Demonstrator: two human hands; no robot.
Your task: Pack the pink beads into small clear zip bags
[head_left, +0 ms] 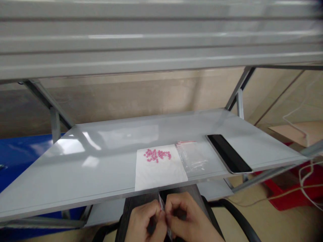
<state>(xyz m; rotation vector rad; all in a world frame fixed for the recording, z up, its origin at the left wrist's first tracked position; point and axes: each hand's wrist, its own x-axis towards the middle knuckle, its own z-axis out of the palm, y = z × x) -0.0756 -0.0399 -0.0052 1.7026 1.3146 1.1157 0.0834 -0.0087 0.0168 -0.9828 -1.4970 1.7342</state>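
Note:
Both my hands are low at the bottom edge, below the front of the grey table (101, 168). My left hand (145, 223) and my right hand (186, 218) are closed, fingertips pinched together on a small clear plastic bag (162, 205) with a red strip, held between them. On the table ahead lies a white sheet of paper (158, 171) with a cluster of several small pink beads (157, 155) near its far edge. Right of the paper rests an empty clear zip bag (193, 156) with a red seal.
A dark phone or tablet (228, 153) lies face up at the table's right side. A grey shelf (161, 40) hangs overhead. A blue bin (17, 158) stands at left, a red crate (297, 188) and white cables (306, 181) at right.

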